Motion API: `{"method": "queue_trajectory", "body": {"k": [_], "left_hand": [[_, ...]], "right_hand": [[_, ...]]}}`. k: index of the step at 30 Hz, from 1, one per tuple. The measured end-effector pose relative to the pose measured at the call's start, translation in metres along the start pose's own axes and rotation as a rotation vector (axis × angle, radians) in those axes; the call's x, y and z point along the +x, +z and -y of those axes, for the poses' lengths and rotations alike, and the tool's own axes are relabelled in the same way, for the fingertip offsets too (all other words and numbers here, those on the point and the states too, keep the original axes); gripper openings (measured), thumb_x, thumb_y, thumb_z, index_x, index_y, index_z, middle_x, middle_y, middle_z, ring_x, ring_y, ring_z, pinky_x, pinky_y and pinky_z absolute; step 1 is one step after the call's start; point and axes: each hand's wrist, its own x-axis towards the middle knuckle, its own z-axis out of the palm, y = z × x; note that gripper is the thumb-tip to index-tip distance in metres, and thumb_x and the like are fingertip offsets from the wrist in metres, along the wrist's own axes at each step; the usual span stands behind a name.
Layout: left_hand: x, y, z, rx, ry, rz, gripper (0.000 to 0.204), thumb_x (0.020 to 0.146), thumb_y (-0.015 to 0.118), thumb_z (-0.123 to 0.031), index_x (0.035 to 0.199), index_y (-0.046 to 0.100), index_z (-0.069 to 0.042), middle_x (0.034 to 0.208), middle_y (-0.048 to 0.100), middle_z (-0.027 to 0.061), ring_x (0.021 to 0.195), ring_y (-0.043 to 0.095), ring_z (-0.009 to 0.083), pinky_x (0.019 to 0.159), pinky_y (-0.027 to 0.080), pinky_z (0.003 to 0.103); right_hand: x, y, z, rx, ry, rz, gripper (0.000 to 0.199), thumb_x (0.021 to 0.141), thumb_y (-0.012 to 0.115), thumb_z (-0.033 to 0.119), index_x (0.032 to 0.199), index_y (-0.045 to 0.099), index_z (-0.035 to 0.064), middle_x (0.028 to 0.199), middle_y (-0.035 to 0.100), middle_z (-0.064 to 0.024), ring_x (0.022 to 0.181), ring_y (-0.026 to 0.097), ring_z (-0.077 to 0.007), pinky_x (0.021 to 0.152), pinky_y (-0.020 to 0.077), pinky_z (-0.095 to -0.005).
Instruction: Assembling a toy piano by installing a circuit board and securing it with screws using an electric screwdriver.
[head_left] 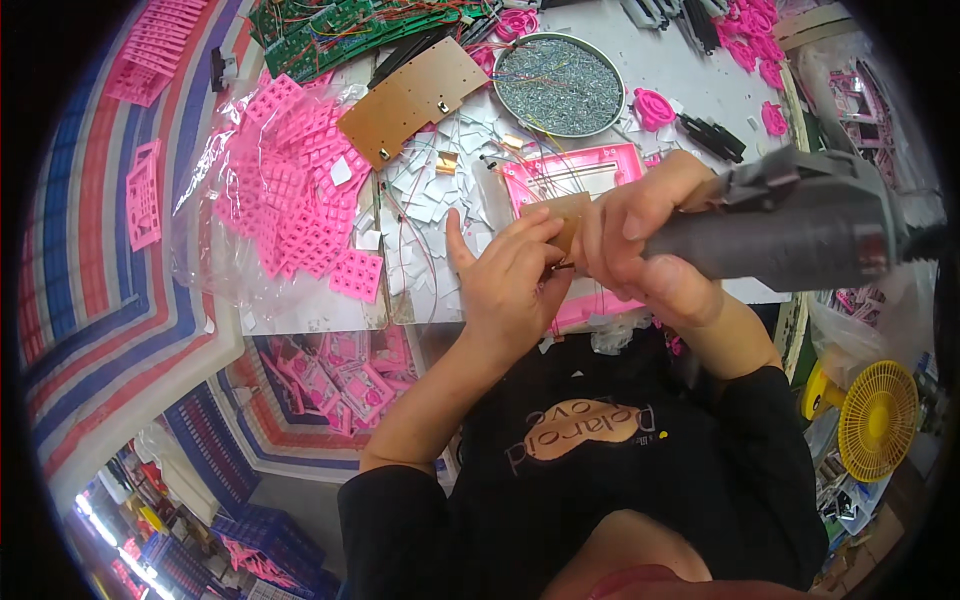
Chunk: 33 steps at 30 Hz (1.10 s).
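Observation:
My right hand [650,225] is wrapped round a dark grey electric screwdriver [770,230], which lies slantwise with its cord end to the right. Its working end is mostly covered by my fingers. My left hand [510,280] meets the right over a pink plastic housing [625,155], little finger stuck out and the other fingertips bunched together. What they pinch is hidden, though a small dark tip shows between the hands. A small tan circuit board [565,210] sits in the housing under my fingers, with thin wires running up from it.
Beyond the housing stands a round tray of small screws [558,85]. A brown board [415,100], white paper pieces [430,190] and a heap of pink keypads [290,190] lie leftward. Green circuit boards [330,35] are at the back; a yellow fan [878,420] is lower right.

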Motion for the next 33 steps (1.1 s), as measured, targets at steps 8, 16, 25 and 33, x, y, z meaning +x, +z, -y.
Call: {"method": "queue_trajectory", "body": {"k": [8, 16, 25, 33], "left_hand": [[0.001, -0.003, -0.003, 0.191, 0.102, 0.091, 0.015, 0.084, 0.077, -0.016, 0.079, 0.063, -0.012, 0.114, 0.072, 0.0018, 0.117, 0.067, 0.0165, 0.117, 0.014, 0.067], [0.006, -0.006, -0.006, 0.229, 0.135, 0.124, 0.012, 0.083, 0.074, -0.013, 0.079, 0.063, -0.01, 0.113, 0.072, 0.0032, 0.115, 0.068, 0.0172, 0.118, 0.025, 0.056], [0.01, -0.011, -0.008, 0.159, 0.043, 0.168, 0.01, 0.085, 0.073, -0.014, 0.092, 0.066, -0.011, 0.111, 0.073, 0.0013, 0.115, 0.068, 0.0169, 0.12, 0.014, 0.061], [0.017, -0.007, -0.009, -0.034, 0.003, 0.06, 0.014, 0.083, 0.077, -0.009, 0.094, 0.068, -0.012, 0.097, 0.074, 0.0, 0.103, 0.071, 0.0171, 0.12, 0.006, 0.066]], "right_hand": [[0.007, -0.034, -0.003, -0.069, -0.098, -0.071, 0.026, 0.09, 0.066, 0.008, 0.109, 0.049, 0.0011, 0.079, 0.058, -0.0073, 0.062, 0.056, -0.0117, 0.054, 0.0475, -0.0273], [0.008, -0.038, -0.013, -0.29, -0.063, -0.002, 0.025, 0.093, 0.067, 0.014, 0.1, 0.044, 0.0068, 0.066, 0.05, -0.0044, 0.055, 0.048, -0.0129, 0.053, 0.0429, -0.0305], [0.012, -0.037, -0.012, -0.407, 0.033, 0.108, 0.022, 0.092, 0.066, 0.006, 0.098, 0.044, 0.0075, 0.066, 0.052, -0.0054, 0.057, 0.05, -0.0136, 0.051, 0.0417, -0.03], [0.017, -0.01, 0.017, 0.003, -0.05, 0.04, 0.033, 0.093, 0.07, 0.031, 0.103, 0.044, 0.0128, 0.058, 0.047, 0.0042, 0.051, 0.048, -0.0121, 0.048, 0.0408, -0.0272]]}}
